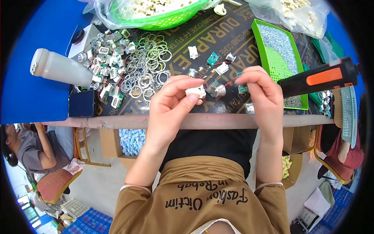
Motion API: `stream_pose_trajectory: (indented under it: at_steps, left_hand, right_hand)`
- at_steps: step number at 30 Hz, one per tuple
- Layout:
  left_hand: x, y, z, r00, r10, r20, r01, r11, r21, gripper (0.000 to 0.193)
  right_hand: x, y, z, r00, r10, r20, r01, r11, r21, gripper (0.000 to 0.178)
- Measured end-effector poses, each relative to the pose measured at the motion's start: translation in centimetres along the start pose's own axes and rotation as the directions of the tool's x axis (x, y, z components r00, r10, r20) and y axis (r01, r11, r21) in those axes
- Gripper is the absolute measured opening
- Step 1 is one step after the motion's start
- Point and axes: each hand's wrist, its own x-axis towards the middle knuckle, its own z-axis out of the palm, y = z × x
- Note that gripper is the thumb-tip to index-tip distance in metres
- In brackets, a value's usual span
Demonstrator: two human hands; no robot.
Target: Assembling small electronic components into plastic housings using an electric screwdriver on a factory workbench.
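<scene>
Between thumb and fingers, my left hand (171, 95) pinches a small white plastic housing (196, 92) just above the table's near edge. My right hand (261, 84) grips a small green circuit board (242, 86) by its edge. A red wire (230, 82) runs from that board toward a silver metal part (216, 89) between my hands. Just beyond lie another green circuit board (212, 59), a loose white housing (222, 69) and a further white housing (193, 52).
At left are piled wired assemblies (113, 54), metal rings (146, 62), a phone (82, 103) and a pale bottle (58, 66). A green basket (167, 24) stands at the back. Right are a screw-filled green tray (259, 39) and a black-and-orange power screwdriver (319, 77). People sit on both sides.
</scene>
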Motion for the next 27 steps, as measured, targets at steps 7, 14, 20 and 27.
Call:
stream_pose_trajectory:
  at_steps: [7,14,20,27]
  left_hand:
    - [-0.6,0.3,0.9,0.997,0.002,-0.074,-0.007,0.997,-0.073,0.029]
    - [-0.3,-0.2,0.9,0.996,0.081,0.033,-0.082,0.996,0.031,0.024]
    - [0.0,-0.3,0.2,0.999,0.028,0.032,-0.029,0.999,0.037,0.024]
    - [-0.4,-0.7,0.6,0.996,0.055,0.069,-0.06,0.995,0.079,0.024]
  right_hand:
    - [-2.6,-0.8,-0.1,0.998,0.038,-0.044,-0.044,0.988,-0.148,0.022]
    - [-2.5,-0.7,0.2,0.998,-0.044,-0.033,0.034,0.967,-0.251,0.013]
    - [-3.1,-1.0,-1.5,0.978,-0.105,0.178,0.199,0.712,-0.673,0.016]
    - [-3.4,-0.9,0.0,0.985,0.125,0.117,0.023,0.58,-0.814,0.029]
